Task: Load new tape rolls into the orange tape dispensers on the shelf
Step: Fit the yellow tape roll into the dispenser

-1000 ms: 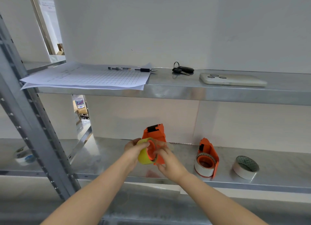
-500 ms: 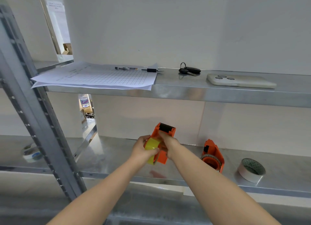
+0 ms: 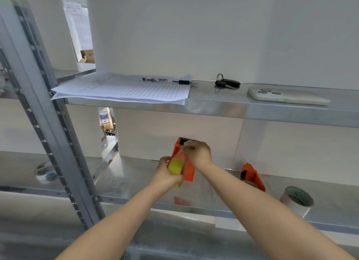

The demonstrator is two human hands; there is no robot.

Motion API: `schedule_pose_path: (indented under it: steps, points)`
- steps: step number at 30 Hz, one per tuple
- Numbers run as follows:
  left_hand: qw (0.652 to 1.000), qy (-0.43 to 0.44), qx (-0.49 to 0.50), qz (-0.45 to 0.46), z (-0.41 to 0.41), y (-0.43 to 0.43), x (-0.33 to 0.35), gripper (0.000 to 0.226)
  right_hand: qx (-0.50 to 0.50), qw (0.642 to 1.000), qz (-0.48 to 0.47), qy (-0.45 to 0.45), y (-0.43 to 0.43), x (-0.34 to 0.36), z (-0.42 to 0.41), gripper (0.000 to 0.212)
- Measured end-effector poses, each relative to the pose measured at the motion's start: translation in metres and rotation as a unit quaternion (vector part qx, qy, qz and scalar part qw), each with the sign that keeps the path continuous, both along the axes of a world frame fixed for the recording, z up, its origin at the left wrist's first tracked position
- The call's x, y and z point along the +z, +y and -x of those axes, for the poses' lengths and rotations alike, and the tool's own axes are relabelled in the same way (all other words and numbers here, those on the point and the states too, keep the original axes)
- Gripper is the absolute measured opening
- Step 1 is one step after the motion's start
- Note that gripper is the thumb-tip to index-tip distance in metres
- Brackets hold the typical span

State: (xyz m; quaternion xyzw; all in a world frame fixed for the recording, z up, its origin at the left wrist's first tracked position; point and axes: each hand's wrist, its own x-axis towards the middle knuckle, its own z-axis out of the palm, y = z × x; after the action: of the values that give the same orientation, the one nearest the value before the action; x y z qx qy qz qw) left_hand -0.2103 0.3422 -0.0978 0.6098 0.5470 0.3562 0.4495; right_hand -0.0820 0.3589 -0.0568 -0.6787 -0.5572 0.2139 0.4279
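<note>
Above the lower metal shelf [image 3: 136, 184] I hold an orange tape dispenser [image 3: 189, 172] with a yellow tape roll [image 3: 175, 167] seated in it. My left hand [image 3: 165, 174] grips the roll and the dispenser's lower body. My right hand [image 3: 198, 152] pinches the tape's loose end up by the dispenser's black toothed blade [image 3: 187, 140]. A second orange dispenser [image 3: 252, 177] with a roll in it stands on the shelf to the right, partly hidden by my right forearm. Further right lies a loose white tape roll [image 3: 296, 198].
The upper shelf [image 3: 233, 108] carries gridded papers [image 3: 126, 88], a pen [image 3: 169, 81], keys [image 3: 226, 83] and a phone [image 3: 287, 96]. A grey upright post [image 3: 48, 123] runs down the left. Another tape roll [image 3: 44, 173] lies beyond it on the left shelf.
The dispenser has turned so that its blade points up. My right hand moved from the roll's side to the blade end, drawing the tape's end upward. The view shifted left.
</note>
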Motion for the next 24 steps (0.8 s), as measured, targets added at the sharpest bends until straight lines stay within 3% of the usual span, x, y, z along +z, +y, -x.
schedule_pose_path:
  steps: [3, 6, 15, 19, 21, 24]
  points:
    - [0.999, 0.022, 0.018, 0.015, 0.002, -0.001, -0.006, 0.052, 0.013, 0.999, 0.01, -0.045, 0.0, 0.002, 0.002, 0.037]
    - [0.999, 0.035, 0.011, 0.008, 0.005, -0.001, -0.008, 0.036, 0.007, 0.999, 0.01, -0.033, 0.001, 0.004, -0.003, 0.035]
    - [0.999, 0.047, 0.0, -0.014, 0.015, -0.002, 0.0, 0.034, -0.073, 0.995, 0.054, 0.029, 0.021, 0.028, -0.01, 0.027]
    - [0.999, 0.032, 0.005, -0.007, 0.017, -0.01, -0.007, 0.032, -0.077, 0.992, 0.066, 0.08, 0.021, 0.026, -0.026, 0.034]
    - [1.0, 0.019, 0.013, -0.012, 0.015, -0.011, -0.002, 0.032, -0.082, 0.989, 0.071, 0.096, 0.02, 0.024, -0.032, 0.023]
    - [0.999, 0.005, 0.019, -0.027, 0.015, -0.011, 0.003, 0.034, -0.075, 0.987, 0.096, 0.101, 0.019, 0.022, -0.039, 0.024]
